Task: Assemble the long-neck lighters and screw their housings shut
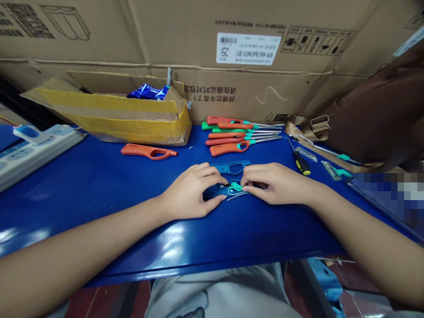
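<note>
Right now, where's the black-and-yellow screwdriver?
Head view, right of centre: the screwdriver lies on the blue table, right of the piled lighters and just beyond the right hand.

we count two blue casing halves (221,168) at our grip, one screwdriver (301,163) right, one power strip (39,148) left.

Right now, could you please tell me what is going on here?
A person's left hand grips a blue casing half, while the right hand works at its other end, by a green part inside; exactly what its fingers pinch is unclear. Another blue casing piece lies just beyond, with lighters farther back.
</note>
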The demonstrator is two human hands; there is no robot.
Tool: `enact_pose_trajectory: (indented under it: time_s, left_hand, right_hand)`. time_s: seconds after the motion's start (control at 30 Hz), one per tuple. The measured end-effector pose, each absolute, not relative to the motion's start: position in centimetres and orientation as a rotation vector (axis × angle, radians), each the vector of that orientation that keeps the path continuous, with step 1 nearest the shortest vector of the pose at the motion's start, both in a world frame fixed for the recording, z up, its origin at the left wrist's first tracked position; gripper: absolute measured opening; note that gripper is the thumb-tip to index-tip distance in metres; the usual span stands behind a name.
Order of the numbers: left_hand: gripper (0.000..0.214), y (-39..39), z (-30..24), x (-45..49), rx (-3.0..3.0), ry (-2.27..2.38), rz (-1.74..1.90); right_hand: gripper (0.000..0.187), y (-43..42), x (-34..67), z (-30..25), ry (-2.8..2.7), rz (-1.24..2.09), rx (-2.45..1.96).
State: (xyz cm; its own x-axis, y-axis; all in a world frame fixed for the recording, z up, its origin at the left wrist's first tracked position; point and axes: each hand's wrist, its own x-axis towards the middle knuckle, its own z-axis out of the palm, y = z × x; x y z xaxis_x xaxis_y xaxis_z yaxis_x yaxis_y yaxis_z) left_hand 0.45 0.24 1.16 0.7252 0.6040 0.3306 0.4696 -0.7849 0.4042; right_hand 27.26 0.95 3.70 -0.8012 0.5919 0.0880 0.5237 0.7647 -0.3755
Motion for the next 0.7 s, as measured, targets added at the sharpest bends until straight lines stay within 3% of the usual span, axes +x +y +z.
enact_pose_trajectory:
  time_s: [0.7]
  left_hand:
    - [0.022,0.35,1.08,0.56,2.614,0.828,0.658]
  right_hand:
    - [0.016,0.42,26.88,3.67,-2.729,0.289,-0.743]
